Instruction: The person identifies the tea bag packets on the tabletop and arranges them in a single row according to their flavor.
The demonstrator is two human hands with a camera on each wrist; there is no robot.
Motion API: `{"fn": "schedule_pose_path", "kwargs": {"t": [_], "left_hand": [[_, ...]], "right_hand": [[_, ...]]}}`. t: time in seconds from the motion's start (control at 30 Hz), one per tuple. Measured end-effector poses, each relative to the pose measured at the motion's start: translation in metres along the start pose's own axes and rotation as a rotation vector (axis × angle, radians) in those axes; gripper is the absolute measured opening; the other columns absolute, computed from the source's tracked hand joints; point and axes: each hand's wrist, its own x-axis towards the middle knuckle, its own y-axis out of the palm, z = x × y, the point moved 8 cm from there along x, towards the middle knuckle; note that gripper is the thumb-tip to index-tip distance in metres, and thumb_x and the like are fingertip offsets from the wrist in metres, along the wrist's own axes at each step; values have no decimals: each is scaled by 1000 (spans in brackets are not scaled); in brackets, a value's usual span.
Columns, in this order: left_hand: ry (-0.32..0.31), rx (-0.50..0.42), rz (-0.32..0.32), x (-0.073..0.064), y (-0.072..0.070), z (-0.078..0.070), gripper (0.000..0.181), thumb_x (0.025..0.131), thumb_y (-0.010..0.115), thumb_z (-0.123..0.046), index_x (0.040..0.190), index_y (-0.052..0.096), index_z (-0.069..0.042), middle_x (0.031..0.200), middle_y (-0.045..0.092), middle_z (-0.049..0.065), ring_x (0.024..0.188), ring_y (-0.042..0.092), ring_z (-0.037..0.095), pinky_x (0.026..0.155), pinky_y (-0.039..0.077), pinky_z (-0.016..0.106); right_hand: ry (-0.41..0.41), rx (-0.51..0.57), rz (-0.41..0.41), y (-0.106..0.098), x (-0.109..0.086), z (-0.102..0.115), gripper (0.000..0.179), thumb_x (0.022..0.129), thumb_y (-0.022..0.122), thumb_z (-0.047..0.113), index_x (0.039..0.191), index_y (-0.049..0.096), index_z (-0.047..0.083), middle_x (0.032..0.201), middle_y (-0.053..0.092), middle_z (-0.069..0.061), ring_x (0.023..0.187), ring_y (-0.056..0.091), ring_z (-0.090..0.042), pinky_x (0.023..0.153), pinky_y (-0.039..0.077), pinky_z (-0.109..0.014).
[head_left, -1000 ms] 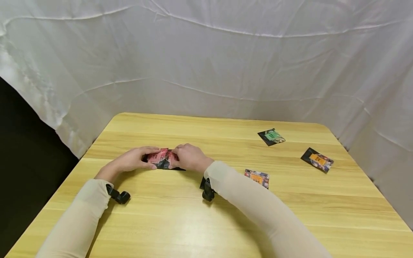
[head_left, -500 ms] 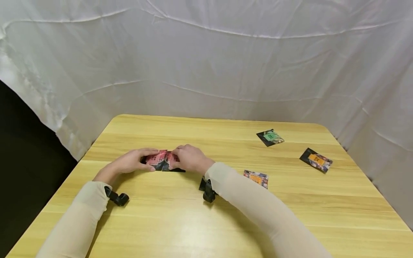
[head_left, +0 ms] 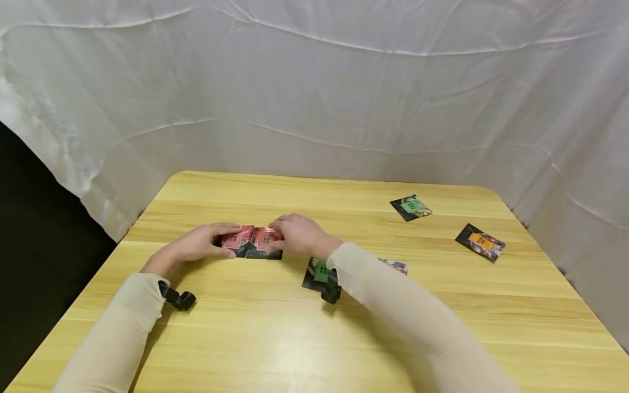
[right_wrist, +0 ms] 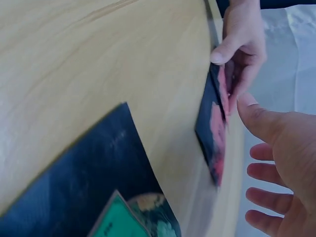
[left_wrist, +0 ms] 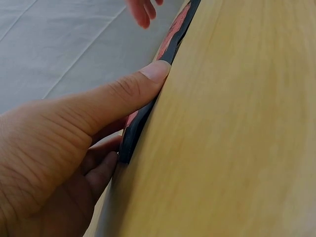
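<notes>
Two flat black packets with red labels lie side by side on the left part of the table. My left hand (head_left: 196, 245) grips the left red packet (head_left: 239, 241), with the thumb (left_wrist: 155, 71) along its near edge and the fingers around its outer end. Just over the right end of the right red packet (head_left: 259, 246) is my right hand (head_left: 301, 237). In the right wrist view its fingers (right_wrist: 266, 198) are loosely bent and apart from the packet. A black packet with a green label (head_left: 319, 273) lies under my right wrist, partly hidden by the wrist camera.
A packet with an orange label (head_left: 393, 266) is mostly covered by my right sleeve. Farther right lie another orange packet (head_left: 481, 242) and a green packet (head_left: 411, 207). A white cloth (head_left: 314, 109) hangs behind the wooden table (head_left: 255, 338).
My right hand has let go of the right red packet and shifted right, uncovering more of it and of the green packet under the wrist. My left hand stays in place.
</notes>
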Motion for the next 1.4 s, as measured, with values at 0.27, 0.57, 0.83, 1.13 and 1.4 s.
{"fn": "schedule_pose_path", "kwargs": {"t": [0.27, 0.57, 0.83, 1.13, 1.4], "left_hand": [[-1, 7, 0, 1, -2, -2, 76, 84, 75, -44, 146, 48, -10, 149, 43, 15, 137, 35, 41, 108, 29, 59], [2, 14, -2, 2, -3, -3, 75, 85, 75, -44, 146, 47, -11, 149, 43, 15, 138, 34, 41, 109, 29, 59], [3, 22, -1, 1, -2, -2, 75, 85, 74, -45, 146, 48, -12, 149, 43, 14, 137, 34, 41, 109, 29, 59], [12, 15, -9, 1, 0, 0, 74, 85, 74, -44, 146, 48, -12, 149, 43, 14, 137, 35, 41, 108, 30, 59], [4, 6, 4, 0, 1, 1, 75, 85, 74, -46, 146, 48, -12, 150, 42, 15, 138, 33, 42, 108, 29, 60]], "right_hand": [[-38, 75, -28, -15, -17, -11, 63, 91, 64, 53, 139, 56, 13, 140, 54, -5, 130, 49, -23, 110, 36, -39], [-71, 147, -42, -24, -39, -22, 64, 91, 64, 52, 141, 54, 13, 141, 54, -5, 132, 47, -24, 112, 33, -41], [-84, 202, -36, -16, -60, -29, 65, 90, 66, 49, 143, 52, 15, 143, 51, -4, 133, 46, -24, 112, 32, -42], [-96, 231, -29, -3, -81, -35, 69, 90, 66, 50, 147, 47, 15, 147, 47, -3, 135, 42, -24, 110, 35, -43], [-107, 227, -30, 5, -95, -37, 74, 89, 62, 56, 148, 46, 15, 148, 47, -2, 136, 42, -23, 110, 34, -42]]}}
